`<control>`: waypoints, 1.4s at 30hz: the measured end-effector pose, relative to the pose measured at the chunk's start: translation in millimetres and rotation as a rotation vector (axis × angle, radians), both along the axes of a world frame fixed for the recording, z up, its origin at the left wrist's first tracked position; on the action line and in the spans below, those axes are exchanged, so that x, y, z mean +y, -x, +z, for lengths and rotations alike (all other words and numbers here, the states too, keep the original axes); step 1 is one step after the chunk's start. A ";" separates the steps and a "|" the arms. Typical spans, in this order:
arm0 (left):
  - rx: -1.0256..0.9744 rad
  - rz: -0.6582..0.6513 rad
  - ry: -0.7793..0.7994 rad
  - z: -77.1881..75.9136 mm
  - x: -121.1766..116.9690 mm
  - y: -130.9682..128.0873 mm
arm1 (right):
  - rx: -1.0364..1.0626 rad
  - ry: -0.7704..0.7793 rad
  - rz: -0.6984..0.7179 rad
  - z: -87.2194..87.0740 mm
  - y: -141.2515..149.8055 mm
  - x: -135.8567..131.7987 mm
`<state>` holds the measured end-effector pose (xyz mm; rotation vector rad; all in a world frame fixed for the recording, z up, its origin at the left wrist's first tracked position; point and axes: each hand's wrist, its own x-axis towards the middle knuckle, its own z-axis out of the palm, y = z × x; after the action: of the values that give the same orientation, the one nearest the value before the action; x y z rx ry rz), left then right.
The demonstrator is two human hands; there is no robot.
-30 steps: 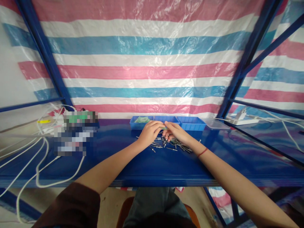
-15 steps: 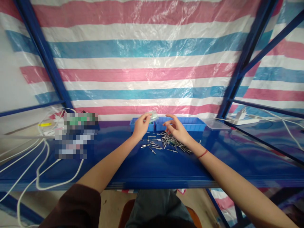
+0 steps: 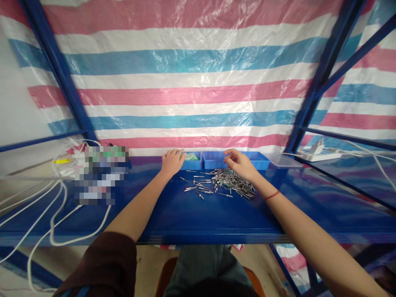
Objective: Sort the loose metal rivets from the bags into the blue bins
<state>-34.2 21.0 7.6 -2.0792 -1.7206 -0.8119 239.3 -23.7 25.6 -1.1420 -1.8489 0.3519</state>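
Observation:
My left hand (image 3: 172,161) lies palm down at the left end of a row of blue trays (image 3: 247,156), fingers loosely apart, holding nothing. Right beside its fingertips a small clear packet with green contents (image 3: 191,156) lies in the leftmost tray. My right hand (image 3: 240,163) hovers at the rim of the middle tray, fingers bent together in a pinch; what they hold, if anything, is too small to make out. A pile of small metal rivets (image 3: 229,184) is scattered on the blue shelf (image 3: 192,214) between and below my hands.
A clear plastic lid (image 3: 283,160) lies right of the trays. White cables (image 3: 55,210) loop over the shelf's left side beside a blurred-out object (image 3: 99,175). A white power strip (image 3: 321,154) sits at the far right. Blue frame posts and a striped tarp close off the back.
My left hand carried the small packet from above the rivets back to the leftmost tray and let go. My right hand left the pile and moved up to the middle tray.

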 end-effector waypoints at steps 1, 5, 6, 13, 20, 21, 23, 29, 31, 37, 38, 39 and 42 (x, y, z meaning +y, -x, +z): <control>0.010 -0.019 0.031 0.3 -0.3 -1.0 | -0.099 -0.020 -0.043 1.7 -6.0 1.7; -0.017 -0.076 -0.035 4.9 -5.8 -6.2 | -0.449 0.019 -0.149 4.5 -26.1 7.0; -0.020 -0.132 -0.067 6.6 -9.9 -9.9 | -0.520 0.068 -0.164 3.7 -29.7 8.4; 0.147 -0.789 0.256 -3.1 -63.3 -62.7 | -0.680 0.285 -0.242 -12.5 -43.0 23.6; 0.194 -0.816 0.461 -16.8 -77.1 -82.3 | -0.533 0.303 -0.257 -22.2 -41.2 33.5; 0.183 -0.813 0.452 -16.5 -75.9 -81.6 | -0.504 0.300 -0.254 -21.9 -41.5 33.8; 0.164 -0.818 0.426 -15.9 -73.0 -79.9 | -0.452 0.285 -0.247 -19.6 -42.5 33.4; 0.085 -0.854 0.357 -17.3 -68.1 -77.5 | -0.266 0.038 -0.250 -2.1 -39.7 21.7; 0.019 -0.849 0.316 -17.6 -67.5 -78.1 | -0.162 -0.111 -0.210 3.2 -33.9 15.1; -0.481 -0.699 0.283 -18.6 -55.5 -83.4 | 0.121 -0.046 0.157 4.9 -1.7 -3.3; -0.558 -0.690 0.305 -18.6 -52.4 -83.5 | 0.148 -0.002 0.207 3.6 3.9 -5.3; -0.614 -0.691 0.319 -18.4 -49.3 -83.1 | 0.169 0.035 0.245 2.3 9.0 -6.7; -0.688 -0.681 0.296 -16.5 -42.2 -79.0 | 0.248 0.108 0.286 -0.9 18.8 -8.2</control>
<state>44.8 -21.2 -9.0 -2.8812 -1.4465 -1.7210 220.6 -31.9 24.8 -0.8587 -1.7885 0.7314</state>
